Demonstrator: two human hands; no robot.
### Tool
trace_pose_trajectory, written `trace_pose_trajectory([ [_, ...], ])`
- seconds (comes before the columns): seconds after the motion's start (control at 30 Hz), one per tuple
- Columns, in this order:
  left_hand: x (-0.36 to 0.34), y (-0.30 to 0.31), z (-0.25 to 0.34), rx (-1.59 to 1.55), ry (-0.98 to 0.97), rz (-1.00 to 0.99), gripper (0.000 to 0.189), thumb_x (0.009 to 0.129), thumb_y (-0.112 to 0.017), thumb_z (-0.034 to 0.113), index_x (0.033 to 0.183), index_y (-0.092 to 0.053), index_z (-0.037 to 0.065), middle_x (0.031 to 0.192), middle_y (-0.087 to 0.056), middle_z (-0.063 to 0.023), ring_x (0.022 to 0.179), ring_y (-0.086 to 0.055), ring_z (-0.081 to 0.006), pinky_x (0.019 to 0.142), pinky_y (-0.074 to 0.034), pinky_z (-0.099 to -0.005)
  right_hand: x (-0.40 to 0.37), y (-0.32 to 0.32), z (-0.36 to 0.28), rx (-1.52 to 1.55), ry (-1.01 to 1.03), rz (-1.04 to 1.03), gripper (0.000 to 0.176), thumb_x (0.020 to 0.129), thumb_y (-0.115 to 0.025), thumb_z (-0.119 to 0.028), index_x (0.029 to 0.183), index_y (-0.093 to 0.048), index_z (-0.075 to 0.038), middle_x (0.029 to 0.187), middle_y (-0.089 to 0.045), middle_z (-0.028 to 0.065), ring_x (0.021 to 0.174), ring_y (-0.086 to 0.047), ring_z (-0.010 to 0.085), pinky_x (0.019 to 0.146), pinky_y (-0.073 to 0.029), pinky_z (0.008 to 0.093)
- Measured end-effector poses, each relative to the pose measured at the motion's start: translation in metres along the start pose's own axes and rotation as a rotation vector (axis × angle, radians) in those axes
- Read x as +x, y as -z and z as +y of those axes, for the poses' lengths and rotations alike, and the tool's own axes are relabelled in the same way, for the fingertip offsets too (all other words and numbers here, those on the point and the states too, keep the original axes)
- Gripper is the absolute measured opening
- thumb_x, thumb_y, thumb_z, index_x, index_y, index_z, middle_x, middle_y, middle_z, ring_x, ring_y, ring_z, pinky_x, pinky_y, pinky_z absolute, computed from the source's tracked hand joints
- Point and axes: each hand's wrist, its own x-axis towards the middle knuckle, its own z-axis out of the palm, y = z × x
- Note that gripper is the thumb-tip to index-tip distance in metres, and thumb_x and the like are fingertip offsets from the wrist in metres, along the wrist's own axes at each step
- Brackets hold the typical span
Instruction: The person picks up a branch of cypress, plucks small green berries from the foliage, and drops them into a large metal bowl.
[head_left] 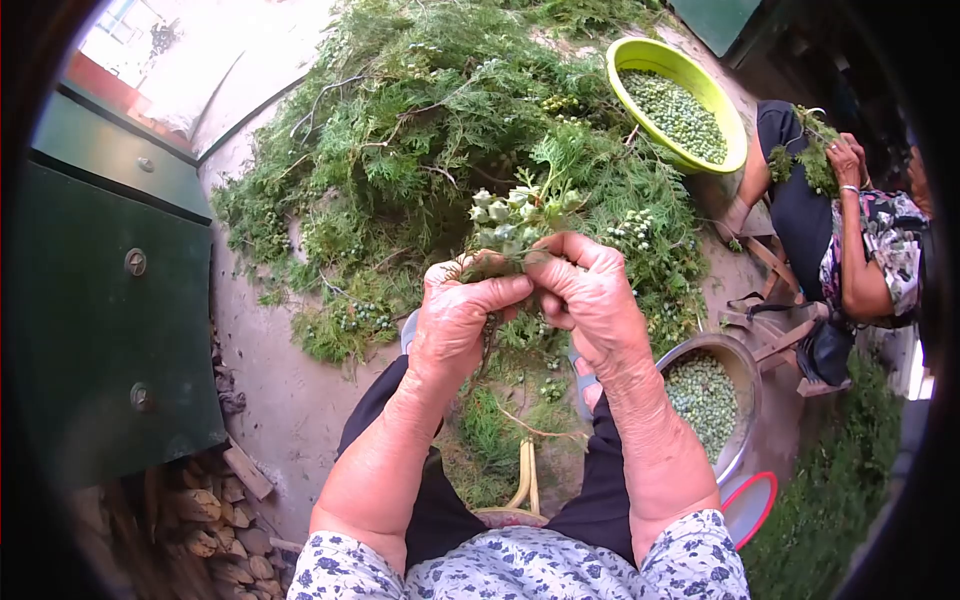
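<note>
A conifer sprig (515, 215) with a cluster of pale green seed cones is held up in front of me, between both hands. My left hand (455, 310) is closed on its stem side, thumb pressed against the fingers. My right hand (590, 290) pinches at the sprig's right side, and its fingertips almost meet the left thumb. The exact spot of the right pinch is partly hidden by the fingers. Behind the sprig lies a big heap of cut green branches (400, 150), some bearing cones.
A yellow-green basin (738, 150) of picked cones stands at the far right of the heap. By my right knee is a metal basin (752, 405) of cones. Another person (850, 200) sits at right, holding a sprig. Green cabinets (100, 300) and stacked firewood (210, 520) line the left.
</note>
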Motion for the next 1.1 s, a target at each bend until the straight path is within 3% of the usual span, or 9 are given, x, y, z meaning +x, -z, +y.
trace_pose_trajectory([
  [0.03,-0.001,-0.001,0.001,-0.051,0.032,-0.014,0.016,0.073,-0.069,0.001,0.088,-0.066,0.002,0.077,-0.064,-0.0018,0.064,-0.057,-0.0091,0.055,-0.043,-0.0222,0.002,0.003,0.004,0.234,-0.081,-0.042,0.015,0.082,-0.067,-0.012,0.088,-0.060,0.000,0.065,-0.056,-0.0004,0.051,-0.048,0.0040,0.038,-0.034,0.0178],
  [0.13,-0.002,-0.005,0.004,-0.091,0.063,-0.028,0.017,0.072,-0.070,0.002,0.088,-0.065,0.002,0.077,-0.065,-0.0028,0.063,-0.058,-0.0105,0.055,-0.043,-0.0231,0.002,0.002,0.007,0.328,-0.106,0.014,0.016,0.084,-0.065,-0.014,0.090,-0.058,-0.001,0.062,-0.051,-0.0021,0.049,-0.048,0.0050,0.034,-0.029,0.0164],
  [0.27,-0.001,-0.003,0.001,-0.063,0.024,0.057,0.016,0.073,-0.070,0.003,0.087,-0.063,0.003,0.076,-0.064,-0.0031,0.063,-0.058,-0.0110,0.054,-0.043,-0.0235,0.005,0.019,0.010,0.461,-0.049,-0.016,0.017,0.087,-0.061,-0.015,0.096,-0.055,-0.001,0.073,-0.054,0.0015,0.054,-0.048,0.0049,0.037,-0.031,0.0166],
  [0.37,-0.004,-0.004,-0.003,0.069,-0.098,0.139,0.014,0.074,-0.069,0.004,0.086,-0.063,0.004,0.074,-0.063,-0.0022,0.062,-0.058,-0.0096,0.052,-0.042,-0.0215,0.000,0.024,0.005,0.376,0.012,0.009,0.023,0.086,-0.058,-0.010,0.106,-0.053,0.000,0.083,-0.055,0.0057,0.060,-0.049,0.0083,0.042,-0.033,0.0191],
  [0.47,-0.004,-0.004,-0.006,0.121,-0.107,0.098,0.012,0.076,-0.067,0.003,0.087,-0.063,0.004,0.074,-0.063,-0.0008,0.059,-0.055,-0.0081,0.051,-0.044,-0.0211,-0.006,0.030,0.003,0.494,0.027,0.062,0.024,0.080,-0.061,-0.008,0.102,-0.055,-0.002,0.084,-0.058,0.0068,0.058,-0.052,0.0091,0.043,-0.035,0.0206],
  [0.73,0.000,0.004,-0.028,0.251,-0.087,0.075,0.019,0.077,-0.070,0.012,0.094,-0.062,0.007,0.078,-0.062,0.0003,0.059,-0.053,-0.0092,0.052,-0.040,-0.0213,-0.042,0.080,-0.014,0.755,0.199,0.092,0.018,0.082,-0.060,-0.006,0.099,-0.054,-0.006,0.083,-0.060,0.0061,0.065,-0.057,0.0140,0.048,-0.042,0.0246],
  [0.9,-0.004,-0.009,-0.041,0.298,-0.141,0.098,0.020,0.083,-0.066,0.023,0.096,-0.058,0.009,0.079,-0.058,0.0017,0.061,-0.056,-0.0089,0.048,-0.040,-0.0210,-0.106,0.128,-0.013,0.678,0.252,0.305,0.024,0.082,-0.064,-0.017,0.099,-0.053,-0.006,0.082,-0.054,0.0033,0.061,-0.053,0.0127,0.044,-0.038,0.0231],
  [1.0,0.006,-0.006,-0.053,0.312,-0.127,0.190,0.041,0.086,-0.060,0.040,0.111,-0.053,0.007,0.091,-0.056,-0.0009,0.074,-0.055,-0.0104,0.055,-0.041,-0.0232,-0.143,0.166,0.010,0.651,0.243,0.465,0.031,0.085,-0.063,-0.033,0.099,-0.054,-0.007,0.084,-0.053,0.0020,0.061,-0.053,0.0091,0.042,-0.037,0.0191],
  [1.1,-0.017,-0.027,-0.050,0.359,-0.114,0.094,0.056,0.088,-0.051,0.052,0.122,-0.047,0.007,0.096,-0.055,-0.0035,0.080,-0.052,-0.0116,0.063,-0.041,-0.0253,-0.185,0.201,0.033,0.561,0.197,0.704,0.026,0.089,-0.057,-0.036,0.091,-0.057,-0.010,0.080,-0.055,-0.0006,0.058,-0.053,0.0088,0.044,-0.039,0.0198],
])
